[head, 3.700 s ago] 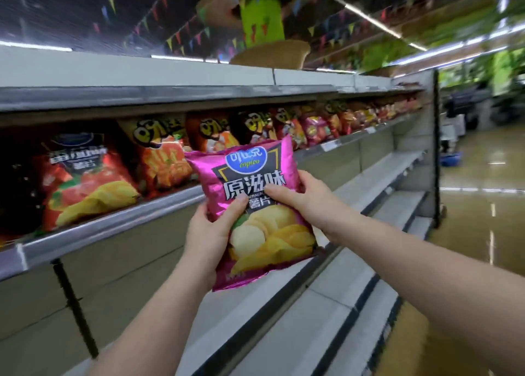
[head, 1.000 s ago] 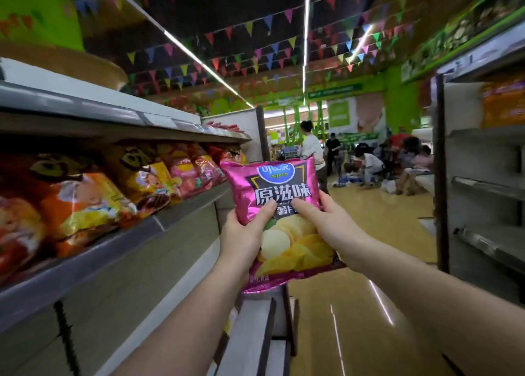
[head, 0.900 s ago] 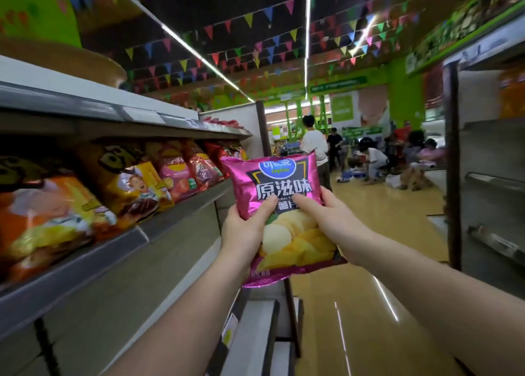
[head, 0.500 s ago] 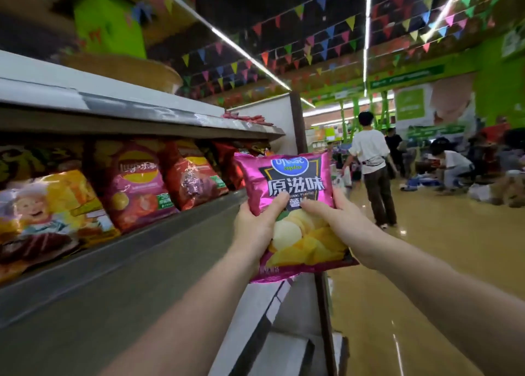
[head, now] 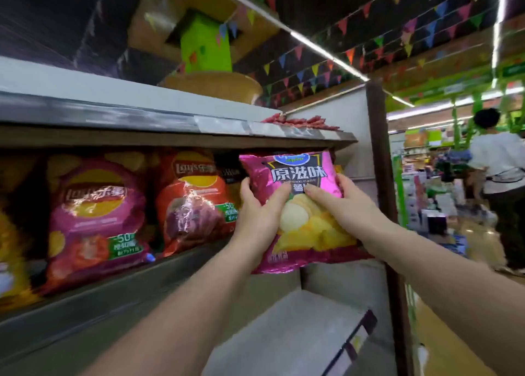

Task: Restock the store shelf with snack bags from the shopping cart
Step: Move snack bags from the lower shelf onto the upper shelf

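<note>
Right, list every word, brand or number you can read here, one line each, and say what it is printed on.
"原滋味" on the pink bag that the left hand and right hand grip.
Blue oval logo and small line beneath on that bag: too blurred.
"Lay's 乐事" on the orange-red bag.
The same logo on the magenta bag, blurred.
"-50" on both bags' green tags; smaller text unreadable.
Background store signs: unreadable.

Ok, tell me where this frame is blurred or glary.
Head view: motion blur smears the left shelf edge and the far-left bags; glare glints on the orange-red chip bag; the pink bag in both hands stays readable; wide-angle distortion bends the shelf post.
</note>
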Demonstrator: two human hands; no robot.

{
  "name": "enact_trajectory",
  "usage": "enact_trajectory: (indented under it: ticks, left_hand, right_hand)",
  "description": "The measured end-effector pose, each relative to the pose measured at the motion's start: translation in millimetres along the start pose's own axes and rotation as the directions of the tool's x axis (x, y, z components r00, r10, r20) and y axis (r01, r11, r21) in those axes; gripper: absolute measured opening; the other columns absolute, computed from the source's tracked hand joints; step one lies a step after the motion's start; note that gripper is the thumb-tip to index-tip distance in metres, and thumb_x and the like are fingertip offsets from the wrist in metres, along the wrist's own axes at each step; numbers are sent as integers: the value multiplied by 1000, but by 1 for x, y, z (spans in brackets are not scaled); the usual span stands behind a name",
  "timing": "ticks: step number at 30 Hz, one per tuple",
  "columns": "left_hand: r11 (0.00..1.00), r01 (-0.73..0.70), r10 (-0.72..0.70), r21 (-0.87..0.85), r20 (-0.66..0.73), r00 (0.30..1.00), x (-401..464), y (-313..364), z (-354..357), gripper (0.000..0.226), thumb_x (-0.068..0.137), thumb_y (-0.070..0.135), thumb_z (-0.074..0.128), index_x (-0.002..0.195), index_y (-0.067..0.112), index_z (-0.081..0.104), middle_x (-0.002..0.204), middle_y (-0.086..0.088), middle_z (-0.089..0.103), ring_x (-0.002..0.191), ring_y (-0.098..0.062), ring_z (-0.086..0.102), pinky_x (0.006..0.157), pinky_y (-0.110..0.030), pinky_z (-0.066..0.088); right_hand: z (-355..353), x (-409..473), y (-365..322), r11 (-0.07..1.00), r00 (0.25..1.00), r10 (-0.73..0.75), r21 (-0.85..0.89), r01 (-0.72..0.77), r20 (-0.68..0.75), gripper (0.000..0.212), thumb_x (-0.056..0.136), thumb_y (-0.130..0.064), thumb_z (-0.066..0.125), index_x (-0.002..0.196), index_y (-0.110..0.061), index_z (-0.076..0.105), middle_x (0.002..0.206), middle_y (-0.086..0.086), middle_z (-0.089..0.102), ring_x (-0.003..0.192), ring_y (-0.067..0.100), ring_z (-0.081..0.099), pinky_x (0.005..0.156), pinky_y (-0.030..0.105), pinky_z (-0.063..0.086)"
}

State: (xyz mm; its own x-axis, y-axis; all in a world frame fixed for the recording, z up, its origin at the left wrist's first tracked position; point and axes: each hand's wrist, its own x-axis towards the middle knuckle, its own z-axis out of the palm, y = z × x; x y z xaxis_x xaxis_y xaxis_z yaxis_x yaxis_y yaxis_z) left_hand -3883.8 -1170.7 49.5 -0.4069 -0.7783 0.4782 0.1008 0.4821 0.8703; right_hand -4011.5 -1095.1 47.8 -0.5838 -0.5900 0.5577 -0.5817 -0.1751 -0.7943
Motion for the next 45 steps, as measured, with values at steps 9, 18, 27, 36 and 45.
enact_trajectory:
  ticks: [9, 18, 27, 36, 45]
  left_hand:
    - [977, 111, -68, 184, -226, 972, 54, -4, -5, 82, 89, 55, 50, 153, 24, 10, 150, -5, 36, 135, -27, 36, 111, -35, 29]
    - [864, 247, -6, 438, -482, 876, 71, 4, 15, 87, 89, 52, 51, 152, 24, -2, 150, -13, 34, 135, -33, 35, 111, -41, 30]
    - [750, 359, -9, 556, -534, 845, 88, -14, 36, 79, 94, 50, 40, 152, 22, -4, 156, -13, 24, 139, -31, 30, 110, -37, 25]
    - [665, 254, 222, 703, -510, 831, 99, -34, 38, 65, 100, 34, 36, 152, 10, 5, 157, -13, 14, 142, -23, 22, 106, -26, 23]
    - [71, 213, 283, 974, -225, 932, 89, -48, 31, 93, 69, 67, -4, 152, 23, -7, 158, -19, -7, 147, -28, -5, 117, -35, -3]
  right_hand:
    - [32, 87, 4, 1000, 954, -21, -6, 24, 301, 63, 85, -53, 55, 137, -20, 44, 132, 0, 48, 125, 20, 43, 94, 23, 34]
    - [63, 139, 29, 960, 767, -133, 273, -56, 628, 89, 62, -73, 61, 135, -23, 47, 127, -2, 58, 112, 21, 58, 101, 40, 45]
    - [61, 164, 48, 945, 766, -241, 324, 45, 596, 64, 89, -43, 55, 141, -12, 35, 142, 7, 43, 128, 23, 42, 101, 28, 33]
    - [88, 163, 51, 961, 837, -227, 254, 109, 498, 79, 90, -46, 52, 148, -9, 14, 150, 14, 33, 136, 31, 33, 109, 37, 26]
    - [96, 154, 52, 962, 860, -253, 206, 177, 442, 71, 94, -44, 44, 147, -8, 13, 147, 15, 37, 134, 32, 36, 101, 33, 31]
